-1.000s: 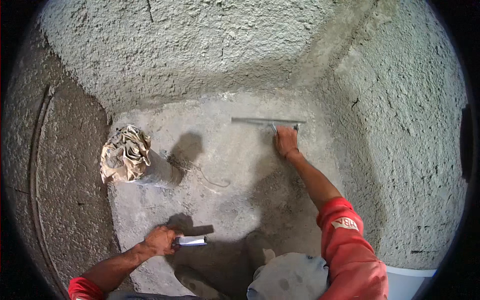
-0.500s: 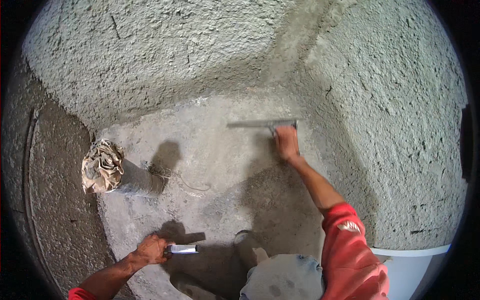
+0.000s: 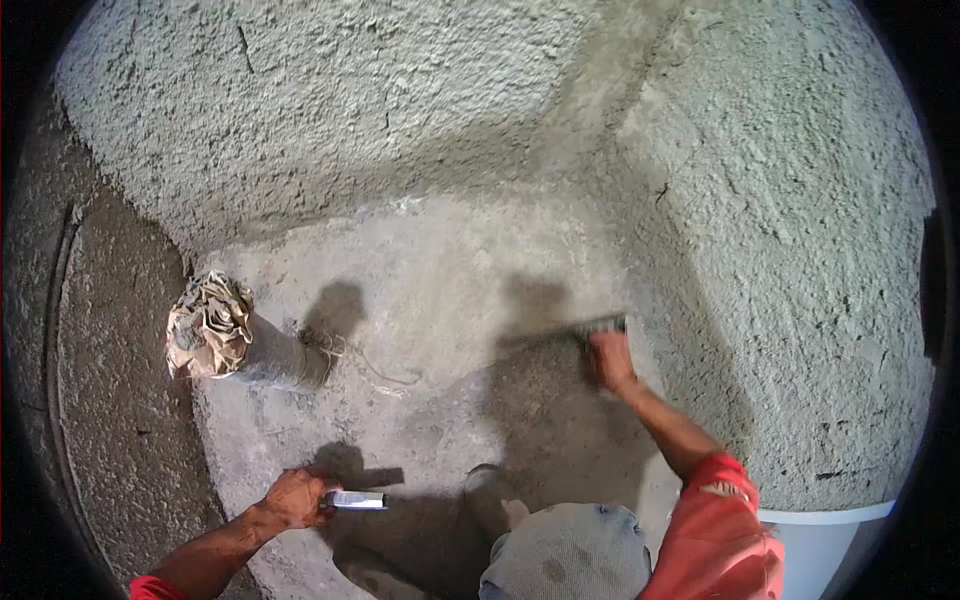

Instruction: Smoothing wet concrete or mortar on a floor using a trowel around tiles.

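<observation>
My right hand point(image 3: 612, 360) is closed round the handle of a long, flat finishing trowel point(image 3: 610, 325), low over the concrete floor point(image 3: 440, 270) towards the right wall. The left end of its blade is blurred and sits in shadow. Whether the blade touches the floor I cannot tell. Lower left, my left hand point(image 3: 298, 498) grips a small tool with a short, bright metal blade point(image 3: 358, 500) pointing right. Its handle is hidden in my fingers, and its shadow falls on the floor just beyond it.
A grey pipe point(image 3: 285, 352) stands up from the floor at left, its top stuffed with crumpled brown paper point(image 3: 210, 325). Thin string point(image 3: 375, 372) lies beside it. Rough plastered walls point(image 3: 330, 90) meet in the far corner. A white rounded object point(image 3: 830, 540) stands lower right.
My right hand and the trowel have moved nearer to me and a little to the right. The left hand with its small tool has shifted only slightly left.
</observation>
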Action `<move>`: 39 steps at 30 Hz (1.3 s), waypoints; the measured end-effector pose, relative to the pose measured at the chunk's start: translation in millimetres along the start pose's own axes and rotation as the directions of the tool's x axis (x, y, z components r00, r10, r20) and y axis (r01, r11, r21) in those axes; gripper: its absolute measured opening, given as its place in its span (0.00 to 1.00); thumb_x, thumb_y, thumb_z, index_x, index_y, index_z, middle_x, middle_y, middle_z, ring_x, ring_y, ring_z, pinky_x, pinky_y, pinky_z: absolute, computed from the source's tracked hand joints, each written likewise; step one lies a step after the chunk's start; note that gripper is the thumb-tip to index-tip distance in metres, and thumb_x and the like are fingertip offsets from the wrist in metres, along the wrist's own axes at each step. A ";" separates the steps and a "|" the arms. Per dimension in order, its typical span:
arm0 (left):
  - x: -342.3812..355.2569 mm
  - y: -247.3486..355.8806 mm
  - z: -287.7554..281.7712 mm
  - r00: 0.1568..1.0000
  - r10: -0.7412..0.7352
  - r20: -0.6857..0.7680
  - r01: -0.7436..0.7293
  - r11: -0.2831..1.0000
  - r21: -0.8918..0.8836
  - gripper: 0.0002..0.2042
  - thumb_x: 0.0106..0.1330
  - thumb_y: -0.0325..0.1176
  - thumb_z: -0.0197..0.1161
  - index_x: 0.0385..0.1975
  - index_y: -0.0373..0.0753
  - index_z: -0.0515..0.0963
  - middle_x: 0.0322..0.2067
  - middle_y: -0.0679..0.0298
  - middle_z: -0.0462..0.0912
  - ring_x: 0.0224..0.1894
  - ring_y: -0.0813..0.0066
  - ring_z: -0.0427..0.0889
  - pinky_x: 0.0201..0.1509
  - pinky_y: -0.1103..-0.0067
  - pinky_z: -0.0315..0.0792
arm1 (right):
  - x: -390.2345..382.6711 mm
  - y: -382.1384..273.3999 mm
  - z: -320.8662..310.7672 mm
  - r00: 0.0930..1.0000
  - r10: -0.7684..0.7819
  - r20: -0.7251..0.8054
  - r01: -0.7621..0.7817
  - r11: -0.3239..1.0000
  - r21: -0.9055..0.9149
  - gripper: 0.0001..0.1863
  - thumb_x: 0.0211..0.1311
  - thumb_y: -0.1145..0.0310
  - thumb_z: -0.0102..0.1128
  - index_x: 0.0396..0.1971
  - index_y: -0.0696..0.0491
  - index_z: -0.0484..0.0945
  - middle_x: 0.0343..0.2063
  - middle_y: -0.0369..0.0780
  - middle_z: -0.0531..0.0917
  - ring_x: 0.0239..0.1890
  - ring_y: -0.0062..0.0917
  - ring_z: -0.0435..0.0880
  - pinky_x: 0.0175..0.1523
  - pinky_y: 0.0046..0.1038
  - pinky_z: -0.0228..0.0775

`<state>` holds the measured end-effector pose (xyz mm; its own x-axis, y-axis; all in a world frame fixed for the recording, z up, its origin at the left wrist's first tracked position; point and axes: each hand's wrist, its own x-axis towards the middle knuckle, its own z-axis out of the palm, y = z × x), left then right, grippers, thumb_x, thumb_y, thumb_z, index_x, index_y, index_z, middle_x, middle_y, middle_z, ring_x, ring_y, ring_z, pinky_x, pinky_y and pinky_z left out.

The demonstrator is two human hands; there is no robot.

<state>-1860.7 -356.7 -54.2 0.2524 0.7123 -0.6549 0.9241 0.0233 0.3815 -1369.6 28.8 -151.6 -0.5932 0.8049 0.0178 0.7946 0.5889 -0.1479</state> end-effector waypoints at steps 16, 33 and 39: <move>-8.6 0.3 -2.4 0.996 -0.070 0.055 0.073 0.996 -0.052 0.19 0.55 0.44 0.66 0.47 0.48 0.81 0.43 0.56 0.82 0.44 0.50 0.83 0.47 0.60 0.77 | 214.7 -132.7 23.5 0.675 -0.590 -0.443 0.670 0.742 0.032 0.07 0.60 0.73 0.57 0.38 0.52 0.79 0.36 0.40 0.78 0.47 0.34 0.77 0.72 0.44 0.55; -17.0 -28.2 19.7 0.989 -0.131 -0.075 0.111 0.969 -0.222 0.19 0.53 0.42 0.71 0.45 0.45 0.81 0.39 0.58 0.85 0.44 0.57 0.84 0.49 0.67 0.79 | 313.3 -49.1 43.3 0.856 -0.449 -0.255 0.439 0.893 -0.097 0.07 0.63 0.68 0.56 0.38 0.50 0.80 0.38 0.39 0.81 0.52 0.34 0.75 0.66 0.39 0.59; -0.1 -42.1 23.7 0.961 -0.004 -0.275 -0.061 0.972 -0.228 0.16 0.50 0.40 0.72 0.38 0.44 0.82 0.37 0.57 0.84 0.40 0.54 0.85 0.45 0.66 0.79 | 290.4 12.1 31.5 0.890 -0.431 -0.151 0.398 0.894 -0.206 0.10 0.59 0.70 0.55 0.39 0.53 0.81 0.43 0.41 0.83 0.52 0.37 0.76 0.64 0.41 0.61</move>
<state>-1892.8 -374.4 -85.6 0.1599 0.8776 -0.4519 0.8170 0.1393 0.5596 -1536.3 267.4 -179.4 -0.8506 0.4734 0.2288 0.5008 0.8620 0.0785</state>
